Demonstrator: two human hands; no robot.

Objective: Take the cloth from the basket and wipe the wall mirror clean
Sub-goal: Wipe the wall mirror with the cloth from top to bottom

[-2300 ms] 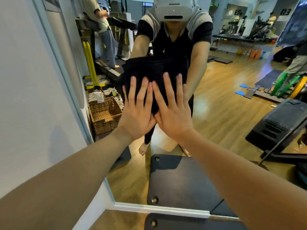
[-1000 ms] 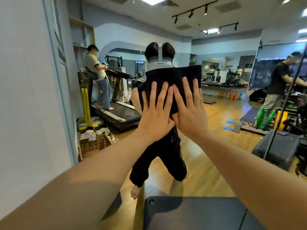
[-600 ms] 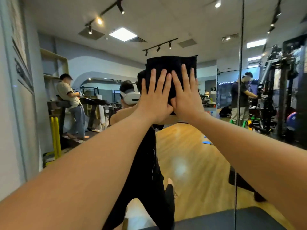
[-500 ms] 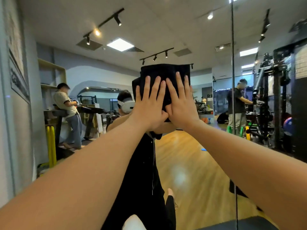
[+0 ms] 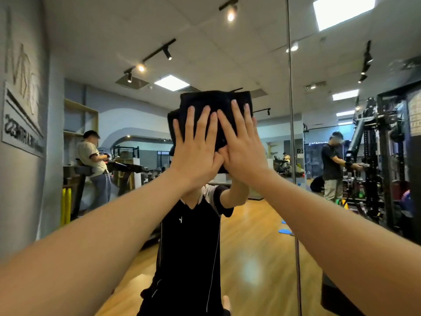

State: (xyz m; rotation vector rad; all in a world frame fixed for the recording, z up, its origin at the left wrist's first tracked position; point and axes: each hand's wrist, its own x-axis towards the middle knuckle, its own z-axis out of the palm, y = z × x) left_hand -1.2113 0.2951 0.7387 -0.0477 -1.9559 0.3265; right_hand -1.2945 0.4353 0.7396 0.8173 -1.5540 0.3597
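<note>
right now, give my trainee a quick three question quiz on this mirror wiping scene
1. True or false: both hands lie flat, fingers spread, on the black cloth.
2. Which hand sits higher on the cloth? A) left hand B) right hand
3. Fill in: the vertical seam in the mirror runs to the ___ of the hands.

Key: 1 true; 2 B; 3 right

Place: gym
Evidence: treadmill (image 5: 123,166) and weight rack (image 5: 385,156) reflected in wall mirror (image 5: 262,247), either side of its seam.
</note>
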